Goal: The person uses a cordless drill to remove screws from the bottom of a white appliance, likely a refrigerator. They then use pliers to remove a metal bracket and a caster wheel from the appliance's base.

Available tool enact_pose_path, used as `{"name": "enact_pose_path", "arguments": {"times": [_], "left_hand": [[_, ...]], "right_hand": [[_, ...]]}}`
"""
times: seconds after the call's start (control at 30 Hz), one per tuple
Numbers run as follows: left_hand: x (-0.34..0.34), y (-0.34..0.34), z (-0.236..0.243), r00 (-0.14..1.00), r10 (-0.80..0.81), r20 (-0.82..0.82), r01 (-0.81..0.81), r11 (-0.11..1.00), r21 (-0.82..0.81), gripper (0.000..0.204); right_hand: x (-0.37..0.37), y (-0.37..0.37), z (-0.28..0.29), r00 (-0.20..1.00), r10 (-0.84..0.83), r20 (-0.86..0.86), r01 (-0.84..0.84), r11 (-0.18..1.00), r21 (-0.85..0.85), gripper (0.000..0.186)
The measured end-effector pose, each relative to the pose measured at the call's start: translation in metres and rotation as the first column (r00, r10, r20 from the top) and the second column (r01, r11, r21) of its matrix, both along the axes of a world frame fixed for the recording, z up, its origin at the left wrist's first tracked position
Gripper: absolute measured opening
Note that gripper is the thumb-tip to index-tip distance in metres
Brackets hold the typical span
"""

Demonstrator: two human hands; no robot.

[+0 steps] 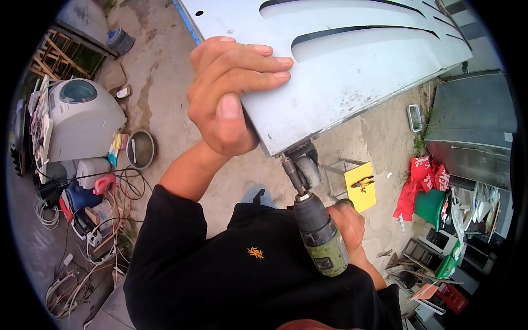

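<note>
The scene is viewed from head height through a wide fisheye lens, faced steeply downward, with both hands (225,99) (349,223) seen close up and the floor (170,110) shown beyond.

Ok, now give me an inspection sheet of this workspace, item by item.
Surface: bare ground, stained in places.
Work items: white slotted panel; drill, its bit at the panel's corner near a caster wheel.
Clutter: mixed items piled left and right, including a red bag; pliers on a yellow board.
Hands: left hand over the panel's edge; right hand grips the drill.
Cables: loosely tangled, left side.
Surroundings: large grey metal box, right; metal basin, left.
</note>
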State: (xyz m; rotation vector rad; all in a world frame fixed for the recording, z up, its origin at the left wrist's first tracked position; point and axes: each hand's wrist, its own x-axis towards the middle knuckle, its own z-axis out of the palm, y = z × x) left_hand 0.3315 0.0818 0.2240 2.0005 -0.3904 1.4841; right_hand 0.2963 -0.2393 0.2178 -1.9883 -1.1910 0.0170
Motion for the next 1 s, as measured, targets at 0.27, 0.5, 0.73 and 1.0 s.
{"name": "enact_pose_path", "arguments": {"times": [0.27,0.5,0.73,1.0], "left_hand": [[0.004,-0.001,-0.002,0.998,-0.01,0.054,0.011,1.0,-0.028,0.048],[0.006,-0.001,-0.004,0.997,-0.018,0.081,0.022,0.999,-0.047,0.047],[0.007,0.002,-0.005,0.996,-0.011,0.09,0.014,0.999,-0.037,0.045],[0.006,-0.001,-0.005,0.995,-0.028,0.091,0.032,0.998,-0.051,0.044]], "right_hand": [[-0.007,-0.002,0.008,0.997,-0.028,-0.07,0.025,0.999,-0.031,0.041],[-0.002,-0.003,0.009,1.0,-0.031,0.001,0.031,0.998,-0.051,0.04],[0.008,0.001,0.025,0.999,-0.013,0.042,0.018,0.991,-0.133,0.042],[-0.001,0.001,0.02,0.999,-0.038,0.022,0.041,0.992,-0.119,0.045]]}}
